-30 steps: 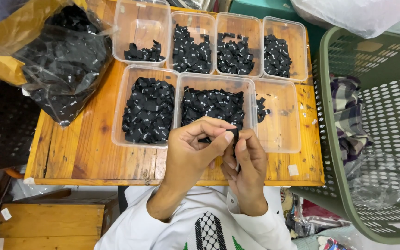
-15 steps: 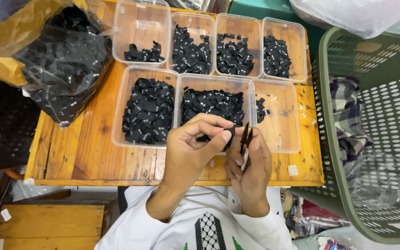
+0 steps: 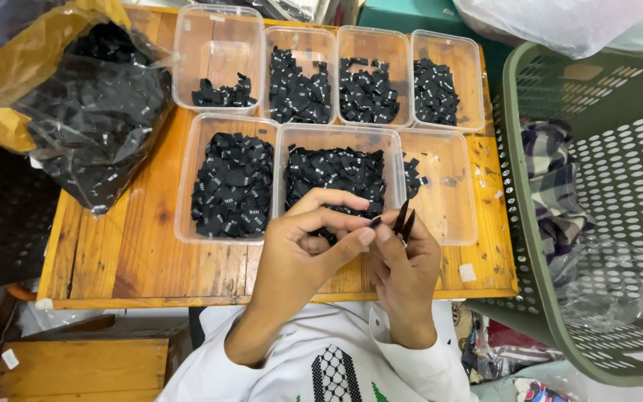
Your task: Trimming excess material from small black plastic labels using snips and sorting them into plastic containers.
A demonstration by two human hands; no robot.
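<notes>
**Black tags everywhere, orange table, green basket**

Pretty much all the little fabric labels [image 3: 234,184] are black with tiny white marks. The tubs [image 3: 440,195] are clear plastic, and the table [image 3: 143,246] is orange-stained wood with visible grain. The bag [image 3: 91,126] at the far left is see-through with a mustard-yellow fold. The laundry basket [image 3: 519,223] is olive green with a purple-and-white plaid cloth [image 3: 552,186] in it. The sleeve [image 3: 418,368] is white, and the shirt front has a black-and-white netted pattern.

Small black fabric labels [image 3: 403,217] upright, pinched between fingertips
</notes>
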